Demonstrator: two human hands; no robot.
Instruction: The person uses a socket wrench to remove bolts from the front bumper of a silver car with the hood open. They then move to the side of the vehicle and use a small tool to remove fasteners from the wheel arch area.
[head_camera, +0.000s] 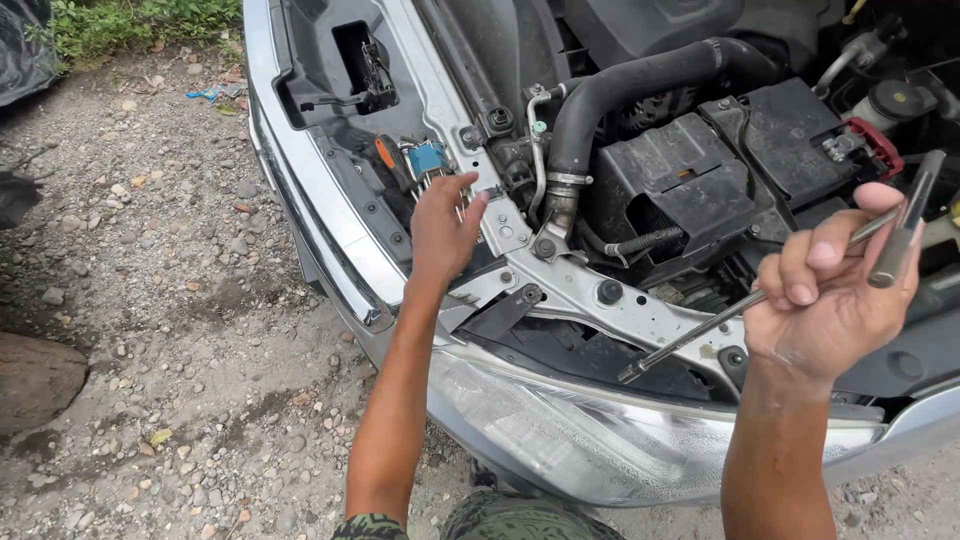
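Observation:
My left hand (443, 232) reaches over the front of an open car engine bay, fingers spread, its fingertips at a small metal piece (489, 192) on the silver front crossmember (590, 295). Whether it grips that piece I cannot tell. Just beyond it lie tools with blue and orange handles (418, 160). My right hand (825, 300) is raised palm-up at the right, holding a long metal T-handle wrench (905, 235). The wrench's thin shaft (690, 340) slants down-left to a socket end above the headlight.
A clear headlight (580, 430) and the silver bumper edge (300, 190) sit below the crossmember. Behind are a thick black hose (620, 85), black plastic covers (700, 170) and a battery with a red terminal cap (875, 145). Gravel ground (170, 330) lies left.

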